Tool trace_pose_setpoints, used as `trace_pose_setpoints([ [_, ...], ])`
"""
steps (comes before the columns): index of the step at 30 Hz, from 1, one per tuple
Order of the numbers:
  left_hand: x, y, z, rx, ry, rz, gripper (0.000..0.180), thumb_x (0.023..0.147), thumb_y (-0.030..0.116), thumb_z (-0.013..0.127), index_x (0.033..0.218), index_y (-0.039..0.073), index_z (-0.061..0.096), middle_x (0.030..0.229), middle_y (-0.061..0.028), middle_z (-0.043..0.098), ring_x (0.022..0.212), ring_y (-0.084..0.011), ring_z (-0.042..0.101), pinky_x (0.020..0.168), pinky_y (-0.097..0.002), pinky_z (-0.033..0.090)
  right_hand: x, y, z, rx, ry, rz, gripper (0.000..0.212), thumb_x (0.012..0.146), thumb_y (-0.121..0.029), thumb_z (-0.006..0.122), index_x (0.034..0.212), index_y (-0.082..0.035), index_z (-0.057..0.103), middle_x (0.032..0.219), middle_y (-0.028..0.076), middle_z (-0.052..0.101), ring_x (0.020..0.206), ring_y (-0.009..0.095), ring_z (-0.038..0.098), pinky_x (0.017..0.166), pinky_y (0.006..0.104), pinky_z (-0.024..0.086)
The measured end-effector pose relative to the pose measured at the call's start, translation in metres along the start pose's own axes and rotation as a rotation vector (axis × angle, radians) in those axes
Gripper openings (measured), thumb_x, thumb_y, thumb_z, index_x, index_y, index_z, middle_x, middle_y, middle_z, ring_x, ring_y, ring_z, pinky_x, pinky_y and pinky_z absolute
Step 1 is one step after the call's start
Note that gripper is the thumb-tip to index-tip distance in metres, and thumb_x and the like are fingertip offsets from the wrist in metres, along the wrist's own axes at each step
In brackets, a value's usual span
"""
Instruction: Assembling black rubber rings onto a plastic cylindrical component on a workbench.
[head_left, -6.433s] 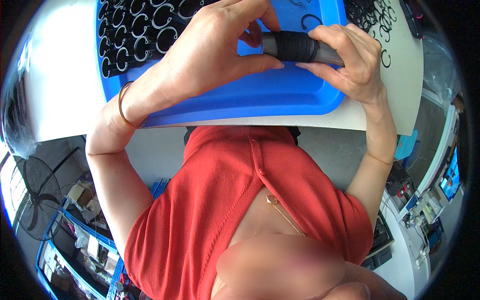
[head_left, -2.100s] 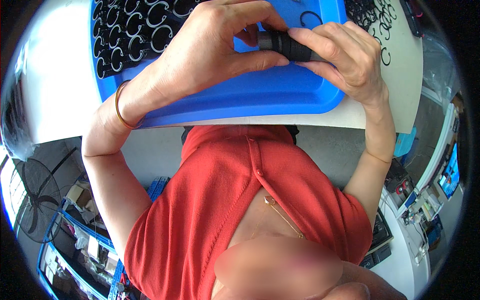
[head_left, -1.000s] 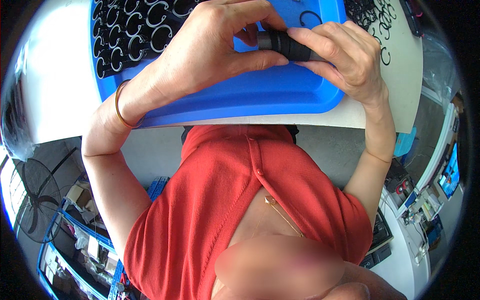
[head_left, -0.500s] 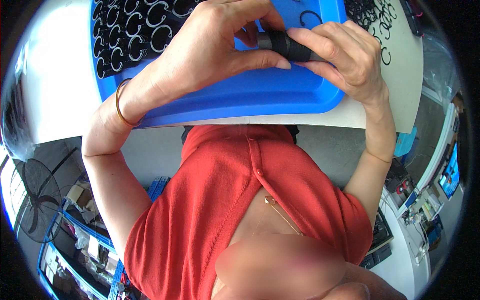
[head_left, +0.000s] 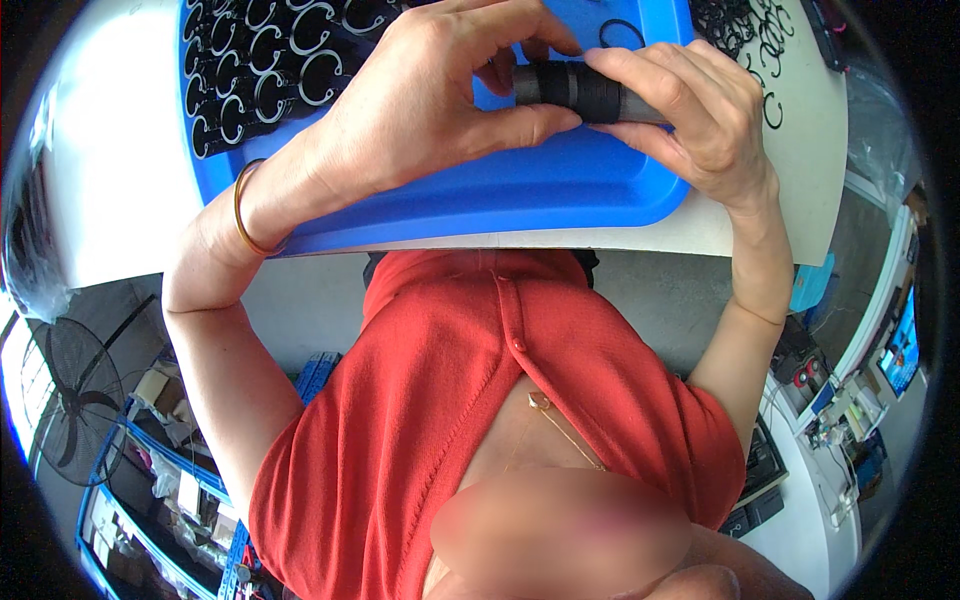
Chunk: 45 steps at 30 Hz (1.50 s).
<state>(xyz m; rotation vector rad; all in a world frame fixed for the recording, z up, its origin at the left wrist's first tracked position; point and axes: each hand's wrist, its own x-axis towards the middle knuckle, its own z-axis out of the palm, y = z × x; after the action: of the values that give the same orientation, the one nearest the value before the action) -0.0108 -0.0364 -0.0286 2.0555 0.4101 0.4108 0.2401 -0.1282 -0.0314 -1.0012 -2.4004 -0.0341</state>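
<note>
Over the blue tray [head_left: 480, 205], both hands hold a dark cylindrical part [head_left: 572, 92] lying sideways, with black ribbed bands around it and a grey end on the right. My left hand [head_left: 420, 100] pinches it from the left, thumb below and index finger above. Around the grey end close the fingers of my right hand [head_left: 700, 115], thumb underneath. Behind the part, a thin black ring [head_left: 621, 30] lies in the tray. Rows of black cylinders with silver C-shaped rings [head_left: 265, 75] fill the tray's left side.
A pile of black rings [head_left: 725, 25] and scattered C-shaped rings [head_left: 773, 108] lie on the white table [head_left: 800, 190], right of the tray. A plastic bag [head_left: 40, 250] hangs at the table's left edge. A black fan [head_left: 75, 400] stands lower left.
The fingers of both hands have shifted slightly along the cylindrical part, the left index finger and thumb a little rightward. More of the part's banded surface shows between the hands.
</note>
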Motion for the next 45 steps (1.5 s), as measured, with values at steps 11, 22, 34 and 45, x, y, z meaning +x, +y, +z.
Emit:
trace_pose_setpoints([
  [11, -0.0001, -0.0011, 0.0009, 0.047, 0.008, 0.056, 0.041, 0.082, 0.011, 0.085, 0.117, -0.003, 0.069, 0.098, -0.0141, 0.064, 0.085, -0.0261, 0.071, 0.073, -0.0343, 0.063, -0.0009, 0.0003, -0.0020, 0.009, -0.024, 0.001, 0.059, 0.068, -0.023, 0.085, 0.123, -0.009, 0.066, 0.093, 0.007, 0.072, 0.071, 0.025, 0.066, 0.060, 0.0359, 0.048],
  [22, -0.0007, -0.0006, -0.0006, 0.025, 0.005, 0.057, 0.041, 0.082, 0.012, 0.085, 0.116, -0.004, 0.069, 0.100, -0.0144, 0.064, 0.086, -0.0264, 0.072, 0.074, -0.0341, 0.063, 0.0003, -0.0004, -0.0012, 0.012, -0.014, -0.003, 0.060, 0.068, -0.023, 0.085, 0.123, -0.009, 0.065, 0.092, 0.006, 0.071, 0.071, 0.025, 0.066, 0.060, 0.0357, 0.048],
  [34, 0.0003, -0.0009, 0.0008, 0.029, 0.004, 0.067, 0.040, 0.083, 0.013, 0.085, 0.116, -0.003, 0.068, 0.100, -0.0139, 0.063, 0.086, -0.0258, 0.071, 0.075, -0.0337, 0.062, -0.0001, 0.0005, -0.0022, 0.012, -0.029, -0.009, 0.060, 0.069, -0.022, 0.085, 0.124, -0.010, 0.065, 0.092, 0.006, 0.071, 0.068, 0.023, 0.063, 0.059, 0.0353, 0.047],
  [45, -0.0008, -0.0008, 0.0001, 0.017, 0.003, 0.055, 0.040, 0.083, 0.012, 0.085, 0.115, -0.003, 0.068, 0.100, -0.0145, 0.063, 0.086, -0.0263, 0.071, 0.074, -0.0334, 0.062, 0.0008, -0.0001, -0.0015, 0.006, -0.025, -0.016, 0.059, 0.070, -0.024, 0.085, 0.124, -0.009, 0.065, 0.091, 0.006, 0.071, 0.069, 0.023, 0.064, 0.059, 0.0347, 0.047],
])
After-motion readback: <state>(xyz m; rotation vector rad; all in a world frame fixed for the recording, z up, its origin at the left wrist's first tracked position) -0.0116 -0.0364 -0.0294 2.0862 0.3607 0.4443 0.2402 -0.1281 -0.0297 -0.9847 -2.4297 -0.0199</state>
